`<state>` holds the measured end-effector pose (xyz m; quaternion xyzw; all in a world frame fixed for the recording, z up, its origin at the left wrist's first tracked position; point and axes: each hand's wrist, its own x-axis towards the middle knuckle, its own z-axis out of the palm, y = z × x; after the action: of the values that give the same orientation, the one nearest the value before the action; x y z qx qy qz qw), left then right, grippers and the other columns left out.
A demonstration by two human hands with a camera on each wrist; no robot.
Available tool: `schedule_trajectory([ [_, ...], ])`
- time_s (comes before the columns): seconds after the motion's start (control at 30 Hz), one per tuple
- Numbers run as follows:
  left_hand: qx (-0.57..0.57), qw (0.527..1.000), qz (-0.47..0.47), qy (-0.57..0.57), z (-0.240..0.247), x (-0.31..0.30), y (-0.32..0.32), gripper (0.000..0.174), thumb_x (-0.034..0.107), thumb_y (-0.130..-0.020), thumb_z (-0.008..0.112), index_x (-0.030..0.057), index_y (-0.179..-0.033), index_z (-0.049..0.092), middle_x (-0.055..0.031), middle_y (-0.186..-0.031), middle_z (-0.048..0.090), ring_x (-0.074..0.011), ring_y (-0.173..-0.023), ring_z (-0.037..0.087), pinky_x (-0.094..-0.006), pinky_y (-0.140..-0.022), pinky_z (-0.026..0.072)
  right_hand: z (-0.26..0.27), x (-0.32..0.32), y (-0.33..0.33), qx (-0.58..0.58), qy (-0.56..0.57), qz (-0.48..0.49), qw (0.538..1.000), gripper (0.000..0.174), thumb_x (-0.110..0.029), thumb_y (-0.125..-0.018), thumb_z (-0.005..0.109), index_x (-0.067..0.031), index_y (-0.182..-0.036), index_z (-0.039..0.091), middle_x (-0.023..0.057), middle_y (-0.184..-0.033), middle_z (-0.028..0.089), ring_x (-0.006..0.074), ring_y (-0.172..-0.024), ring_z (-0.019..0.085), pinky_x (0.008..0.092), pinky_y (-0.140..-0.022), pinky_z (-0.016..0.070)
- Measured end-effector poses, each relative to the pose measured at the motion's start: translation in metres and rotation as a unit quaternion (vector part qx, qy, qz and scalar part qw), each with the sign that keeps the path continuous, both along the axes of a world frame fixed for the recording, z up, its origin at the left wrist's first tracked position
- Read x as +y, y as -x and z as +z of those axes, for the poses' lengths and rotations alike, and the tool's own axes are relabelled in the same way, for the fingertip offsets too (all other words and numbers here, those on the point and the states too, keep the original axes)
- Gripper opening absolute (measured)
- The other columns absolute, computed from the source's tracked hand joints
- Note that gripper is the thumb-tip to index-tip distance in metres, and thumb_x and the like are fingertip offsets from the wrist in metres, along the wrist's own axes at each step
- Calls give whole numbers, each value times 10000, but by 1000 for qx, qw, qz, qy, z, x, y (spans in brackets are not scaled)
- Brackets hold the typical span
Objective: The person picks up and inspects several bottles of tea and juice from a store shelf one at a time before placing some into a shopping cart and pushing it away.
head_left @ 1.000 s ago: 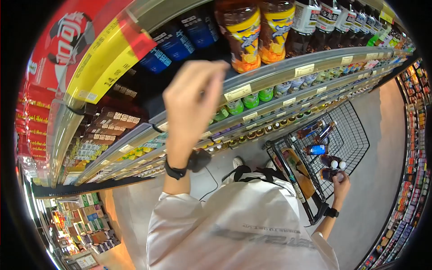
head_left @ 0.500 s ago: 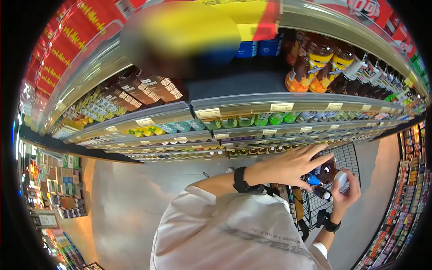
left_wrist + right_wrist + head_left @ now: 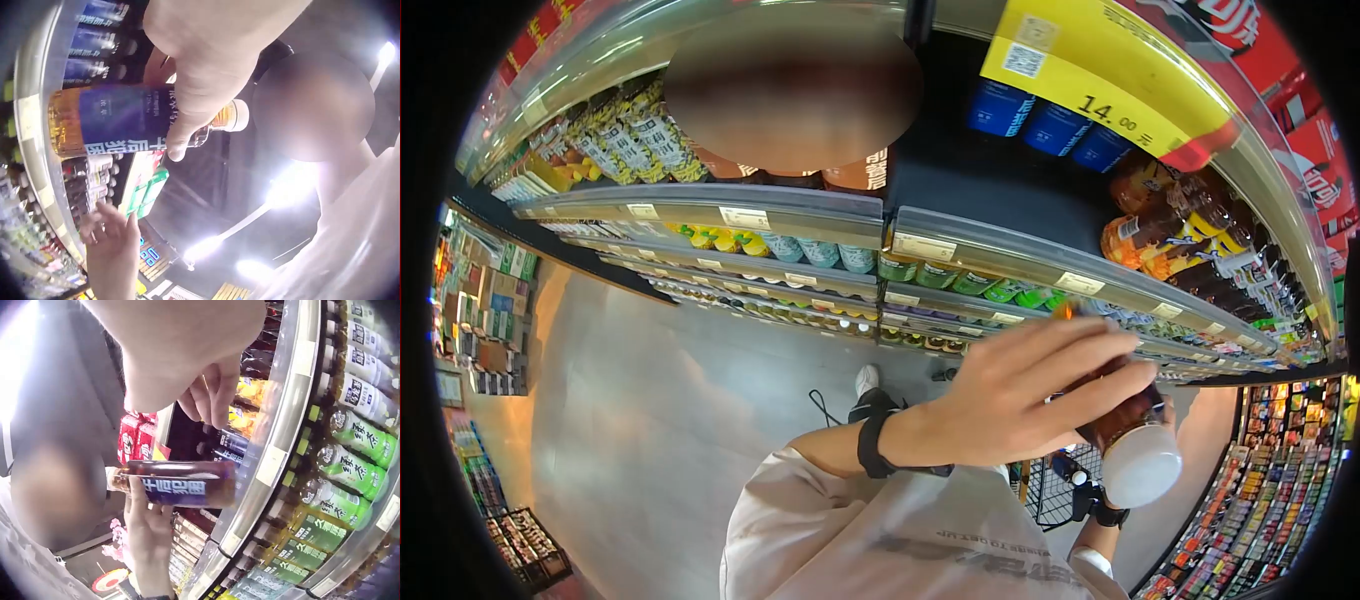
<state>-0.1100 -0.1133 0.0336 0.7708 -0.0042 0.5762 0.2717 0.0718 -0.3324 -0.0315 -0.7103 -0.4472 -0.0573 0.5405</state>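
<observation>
Head view, left to right. Stacked green-and-white cartons (image 3: 495,320) are standing at the far left beyond the grey floor (image 3: 660,380). Clear bottles with pale yellow patterned labels (image 3: 635,145) are lining the upper shelf, behind its transparent front strip. A black wristband (image 3: 873,445) is circling the left wrist. The left hand (image 3: 1020,390) is grasping an amber plastic bottle with a dark blue label and a white cap (image 3: 187,483); thumb and fingers are wrapping its sides. The bottle is hanging clear of the shelf, its cap pointing towards the wearer and its base towards the shelf. A black wire shopping cart (image 3: 1040,495) is showing below, partly covered. The right hand (image 3: 114,250) is lying mostly hidden behind the bottle here; both wrist views are showing it released, apart from the bottle, its fingers bending loosely. Above, blue-labelled bottles (image 3: 1055,130) are standing under a yellow price card (image 3: 1110,85) reading 14.00. Further right, brown bottles with yellow-and-orange labels (image 3: 1170,235) are sitting on the same shelf.
</observation>
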Motion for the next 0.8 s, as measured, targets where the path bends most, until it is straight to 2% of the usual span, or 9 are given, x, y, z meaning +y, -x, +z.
schedule_trajectory([
  [0.03,-31,999,38,-17,6,9,1,517,208,-711,874,69,-1193,748,-136,-1198,729,-305,-1011,736,-364,-794,612,3,8,5,8,4,-22,1000,597,-490,-1132,358,21,-1069,659,106,-901,603,198,-822,563,354,-776,473],
  [0.1,-81,991,100,-42,13,23,-5,461,183,-735,826,70,-1176,753,-140,-1169,738,-305,-979,737,-363,-769,619,-111,-82,-65,102,-6,-41,994,491,-399,-1135,407,16,-1352,555,187,-1272,601,278,-1131,602,430,-1013,488],
  [0.17,-124,979,153,-55,18,37,-16,435,155,-761,743,81,-1190,741,-137,-1150,732,-298,-954,722,-371,-741,623,-60,-44,-43,117,28,112,986,468,-314,-1145,413,98,-1256,606,212,-1089,666,255,-932,663,362,-850,535],
  [0.23,-135,971,187,-59,19,50,-25,520,162,-696,809,64,-1201,733,-134,-1146,736,-303,-965,722,-375,-772,616,-4,10,9,4,23,60,998,477,-317,-1147,389,77,-1042,638,143,-870,642,182,-691,600,297,-631,476],
  [0.37,-86,976,192,-56,18,74,-41,765,198,-548,950,24,-1251,702,-144,-1149,743,-330,-994,724,-393,-823,596,-2,4,11,16,30,89,995,454,-280,-1135,400,72,-1015,662,162,-886,661,189,-682,633,293,-606,501],
  [0.6,-19,968,248,17,9,96,-75,761,367,-618,1006,23,-1205,664,-153,-1042,756,-329,-921,747,-384,-819,601,-11,-16,15,54,39,33,997,515,-327,-1142,384,67,-989,679,138,-846,654,180,-684,621,295,-627,483],
  [0.73,53,964,260,12,17,108,-85,725,349,-680,981,4,-1221,644,-196,-1017,750,-395,-892,731,-411,-814,586,-14,-23,17,64,43,15,997,532,-321,-1128,388,74,-967,706,145,-838,673,195,-677,649,304,-614,497],
  [0.77,85,967,240,18,12,115,-87,789,459,-730,915,-20,-1270,597,-220,-1060,699,-434,-927,676,-464,-788,570,-15,-24,17,70,43,13,997,531,-322,-1128,390,75,-969,705,145,-843,675,194,-678,650,304,-613,498],
  [0.8,89,971,222,18,10,117,-86,793,434,-741,913,-20,-1299,581,-237,-1103,686,-449,-960,667,-476,-819,564,-17,-25,16,75,41,11,996,530,-323,-1128,391,75,-971,704,146,-847,677,193,-680,650,303,-612,499],
])
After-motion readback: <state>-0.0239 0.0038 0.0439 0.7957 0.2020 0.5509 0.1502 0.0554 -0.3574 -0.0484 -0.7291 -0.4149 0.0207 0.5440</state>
